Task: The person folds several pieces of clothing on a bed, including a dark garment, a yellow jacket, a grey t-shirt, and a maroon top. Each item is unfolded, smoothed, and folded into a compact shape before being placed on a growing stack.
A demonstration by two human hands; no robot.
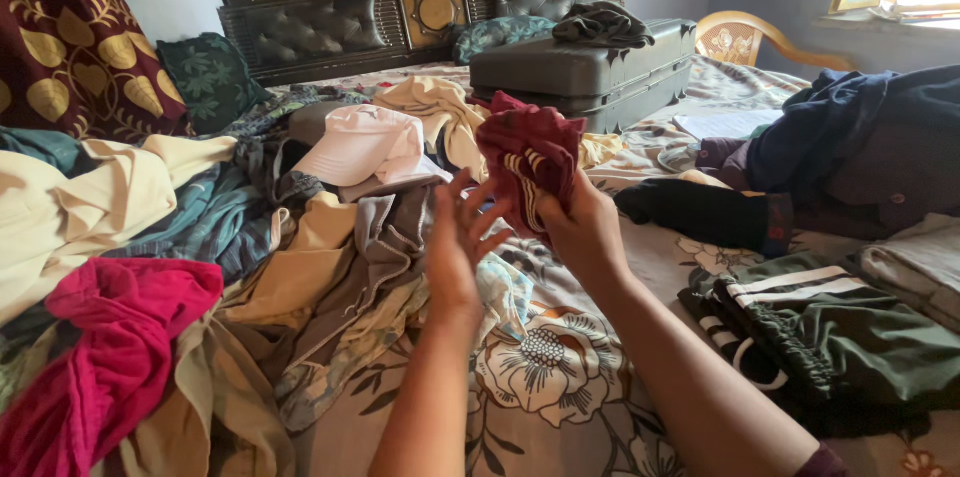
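Note:
My right hand (583, 227) holds up a bunched maroon garment (528, 159) with pale stripes above the bed. Beside it, my left hand (458, 237) is raised with its fingers spread, palm turned toward the garment, and I cannot tell whether the fingertips touch the cloth. Both forearms reach in from the bottom of the view. Under the hands lies a floral bedsheet (545, 362).
A heap of loose clothes (300, 237) covers the bed's left half, with a pink garment (110, 357) nearest. A grey suitcase (590, 72) lies at the back. Folded green striped clothes (850, 327) sit at the right, dark garments (850, 147) behind them, a padded headboard (330, 27) beyond.

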